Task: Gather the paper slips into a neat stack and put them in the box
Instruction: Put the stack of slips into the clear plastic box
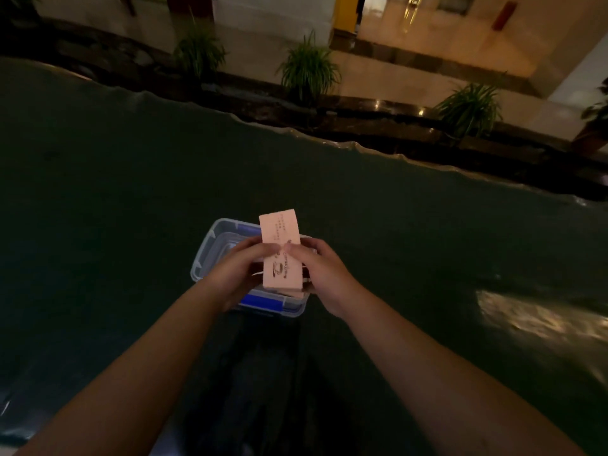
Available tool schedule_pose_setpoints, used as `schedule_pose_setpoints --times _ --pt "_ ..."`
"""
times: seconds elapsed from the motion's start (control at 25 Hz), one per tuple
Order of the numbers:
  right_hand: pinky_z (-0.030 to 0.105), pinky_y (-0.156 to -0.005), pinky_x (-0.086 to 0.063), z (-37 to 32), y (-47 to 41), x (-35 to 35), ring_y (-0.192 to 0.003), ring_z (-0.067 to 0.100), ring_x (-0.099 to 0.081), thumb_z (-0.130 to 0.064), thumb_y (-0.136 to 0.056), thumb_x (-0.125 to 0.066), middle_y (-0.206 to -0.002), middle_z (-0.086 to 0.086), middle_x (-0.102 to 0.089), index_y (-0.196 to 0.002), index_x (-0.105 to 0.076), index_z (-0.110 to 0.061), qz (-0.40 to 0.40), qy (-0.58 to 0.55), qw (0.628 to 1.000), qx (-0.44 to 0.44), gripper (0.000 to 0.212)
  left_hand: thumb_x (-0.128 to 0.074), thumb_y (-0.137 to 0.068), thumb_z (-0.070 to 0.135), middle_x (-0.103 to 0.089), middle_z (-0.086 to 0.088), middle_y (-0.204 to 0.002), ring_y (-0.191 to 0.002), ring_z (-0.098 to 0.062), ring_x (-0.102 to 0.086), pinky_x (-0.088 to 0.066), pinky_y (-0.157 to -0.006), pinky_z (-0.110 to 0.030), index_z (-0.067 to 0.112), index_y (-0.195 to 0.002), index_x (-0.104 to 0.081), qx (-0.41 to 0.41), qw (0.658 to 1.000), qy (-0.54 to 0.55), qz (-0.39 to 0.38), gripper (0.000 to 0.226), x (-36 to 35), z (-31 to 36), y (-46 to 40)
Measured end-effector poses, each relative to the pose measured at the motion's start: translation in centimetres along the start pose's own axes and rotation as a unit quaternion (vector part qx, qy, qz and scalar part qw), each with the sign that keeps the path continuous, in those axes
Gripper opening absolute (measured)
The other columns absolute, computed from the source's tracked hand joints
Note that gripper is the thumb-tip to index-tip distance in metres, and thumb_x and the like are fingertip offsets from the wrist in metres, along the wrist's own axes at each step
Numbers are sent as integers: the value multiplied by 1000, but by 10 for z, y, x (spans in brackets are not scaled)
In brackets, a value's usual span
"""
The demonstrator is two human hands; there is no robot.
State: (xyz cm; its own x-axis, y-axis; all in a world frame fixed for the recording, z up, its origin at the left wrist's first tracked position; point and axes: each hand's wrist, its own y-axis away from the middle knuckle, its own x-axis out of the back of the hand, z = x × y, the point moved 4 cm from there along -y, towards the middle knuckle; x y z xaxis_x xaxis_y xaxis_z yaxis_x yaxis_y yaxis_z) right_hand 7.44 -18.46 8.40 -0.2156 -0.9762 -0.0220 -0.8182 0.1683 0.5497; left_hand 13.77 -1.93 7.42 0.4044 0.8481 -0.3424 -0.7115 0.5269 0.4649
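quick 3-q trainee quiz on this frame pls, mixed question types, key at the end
1. True or false: the stack of paper slips is held by both the left hand and the right hand.
2. Multiple choice: where is the stack relative to the clear plastic box? A) lying on the dark table beside it B) held over it C) under it
3. Short answer: what stands in a row beyond the far edge of the table?

Key: 1. true; 2. B; 3. potted plants
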Motion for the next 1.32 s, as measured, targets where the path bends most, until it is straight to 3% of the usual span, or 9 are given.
schedule_pose_setpoints --times 0.08,0.16,0.32,0.52,0.76,1.04,1.2,1.32 --pt "37 -67 -67 -1 -14 -18 -89 17 -82 -41 -92 -76 -115 0 -78 -135 -57 -37 10 -20 1000 -22 48 -76 -84 28 -79 -10 -111 -102 -28 -77 -64 -73 -41 24 -129 -62 28 1000 0 7 47 18 5 -7" --pt "45 -82 -66 -1 -29 -33 -103 23 -78 -43 -93 -75 -121 3 -77 -140 -56 -37 16 -25 999 -43 51 -72 -89 30 -81 -7 -104 -96 -26 -78 -64 -70 -39 24 -127 -63 43 998 -26 28 39 35 8 -18" --pt "53 -95 -62 3 -55 -55 -108 26 -75 -46 -97 -68 -122 5 -76 -144 -54 -36 36 -6 996 -80 49 -67 -93 29 -79 -12 -109 -99 -29 -77 -64 -72 -41 27 -125 -61 64 994 -60 66 33 52 8 -44" --pt "43 -86 -62 12 -74 -72 -102 23 -73 -45 -105 -55 -119 6 -74 -143 -54 -30 57 25 992 -110 41 -66 -93 27 -75 -13 -114 -104 -32 -73 -60 -92 -53 31 -123 -59 104 987 -87 85 30 68 -4 -72" --pt "53 -108 -52 30 -98 -87 -119 32 -67 -40 -109 -48 -133 15 -68 -147 -52 -19 91 80 978 -169 44 -62 -98 29 -76 -12 -109 -100 -30 -74 -58 -95 -55 29 -110 -63 148 979 -102 95 13 79 -23 -91" --pt "52 -109 -51 40 -109 -86 -119 31 -66 -38 -110 -45 -135 14 -66 -151 -47 -24 111 97 970 -191 44 -58 -101 29 -73 -13 -111 -101 -30 -71 -58 -94 -53 23 -118 -62 184 964 -174 84 19 79 -31 -102" --pt "50 -108 -52 41 -114 -84 -116 30 -67 -33 -108 -48 -131 12 -67 -144 -54 -23 135 127 966 -178 37 -58 -101 29 -72 -11 -110 -103 -27 -69 -54 -99 -53 22 -118 -64 162 952 -242 94 19 76 -34 -108" --pt "46 -105 -53 40 -116 -81 -109 26 -68 -30 -109 -48 -128 11 -69 -139 -58 -22 137 117 966 -187 33 -57 -101 31 -69 -8 -102 -94 -22 -67 -54 -93 -45 21 -118 -64 145 940 -290 109 20 72 -32 -108"
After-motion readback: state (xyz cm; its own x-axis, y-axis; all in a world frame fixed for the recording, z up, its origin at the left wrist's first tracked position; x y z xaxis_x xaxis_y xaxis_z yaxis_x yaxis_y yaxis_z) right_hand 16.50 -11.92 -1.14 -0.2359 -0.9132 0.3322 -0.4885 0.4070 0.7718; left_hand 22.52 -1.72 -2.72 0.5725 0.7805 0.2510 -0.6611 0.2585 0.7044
